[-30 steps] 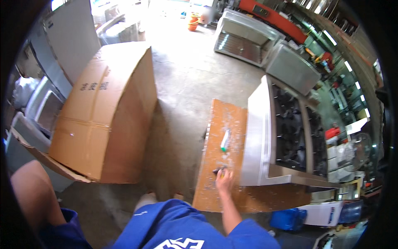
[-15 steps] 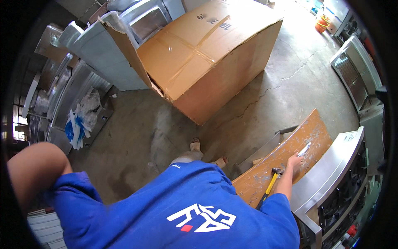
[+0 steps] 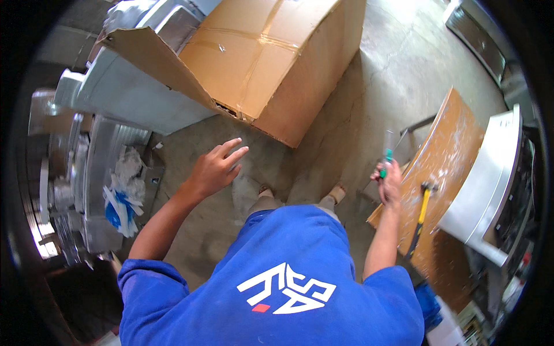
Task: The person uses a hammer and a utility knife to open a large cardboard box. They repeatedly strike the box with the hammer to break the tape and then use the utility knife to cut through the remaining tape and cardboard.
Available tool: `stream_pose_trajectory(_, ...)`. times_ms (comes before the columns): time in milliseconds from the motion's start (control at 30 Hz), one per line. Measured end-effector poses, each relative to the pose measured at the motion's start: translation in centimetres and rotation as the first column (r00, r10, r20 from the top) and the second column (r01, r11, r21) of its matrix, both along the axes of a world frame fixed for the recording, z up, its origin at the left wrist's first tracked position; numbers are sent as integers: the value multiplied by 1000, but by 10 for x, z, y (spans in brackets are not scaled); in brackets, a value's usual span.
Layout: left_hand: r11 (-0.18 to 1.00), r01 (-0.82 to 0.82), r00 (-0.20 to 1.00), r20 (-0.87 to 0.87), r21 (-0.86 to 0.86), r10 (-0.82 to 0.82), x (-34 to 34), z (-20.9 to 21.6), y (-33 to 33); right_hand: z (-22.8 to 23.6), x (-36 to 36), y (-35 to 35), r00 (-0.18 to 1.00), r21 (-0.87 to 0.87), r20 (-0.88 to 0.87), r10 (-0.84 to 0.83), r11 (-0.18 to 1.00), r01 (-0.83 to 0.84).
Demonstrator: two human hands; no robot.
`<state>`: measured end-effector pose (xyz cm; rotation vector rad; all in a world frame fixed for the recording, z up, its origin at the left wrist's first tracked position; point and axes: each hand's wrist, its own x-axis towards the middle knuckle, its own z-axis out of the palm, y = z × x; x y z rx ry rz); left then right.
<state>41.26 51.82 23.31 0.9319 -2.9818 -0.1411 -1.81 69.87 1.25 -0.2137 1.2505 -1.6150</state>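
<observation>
Concrete floor [image 3: 392, 69] spreads out beyond both hands, lit brightly on the far right and darker close to the wearer's sandalled feet [image 3: 265, 191], which stand between the two hands and a little nearer the body.

Held out in the air, the left hand [image 3: 216, 167] is loose, its fingers parted. Just past its fingertips stands a big brown cardboard box [image 3: 311, 81], a raised flap [image 3: 153, 57] angling away to the hand's upper left. Farther left of that hand, crumpled clear and blue plastic wrap [image 3: 118, 213] lies heaped beside grey metal units.

The right hand [image 3: 389, 181] is closed around a slim tool with a green part [image 3: 389, 155]; its pale, see-through upper end points away from the body and is too blurred to make out exactly. To the right of this hand is a brown board [image 3: 456, 127], its face scuffed with whitish marks. On the board, right of the wrist, lies a hammer [image 3: 423, 210] with a yellow and black handle, its head farther from the body. Past the hammer, farther right of the hand, sits a shiny stainless-steel appliance [image 3: 479, 184].
</observation>
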Motion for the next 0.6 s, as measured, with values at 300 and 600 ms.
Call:
stream_pose_trajectory(300, 916, 358, 912, 279, -183, -301, 33, -55, -82, -37, 308, -70, 889, -235, 455, 55, 970, 60)
stream_pose_trajectory(600, 826, 471, 871, 313, -310, -379, 19, -47, -109, -16, 424, -115, 951, -313, 309, 10, 945, 92)
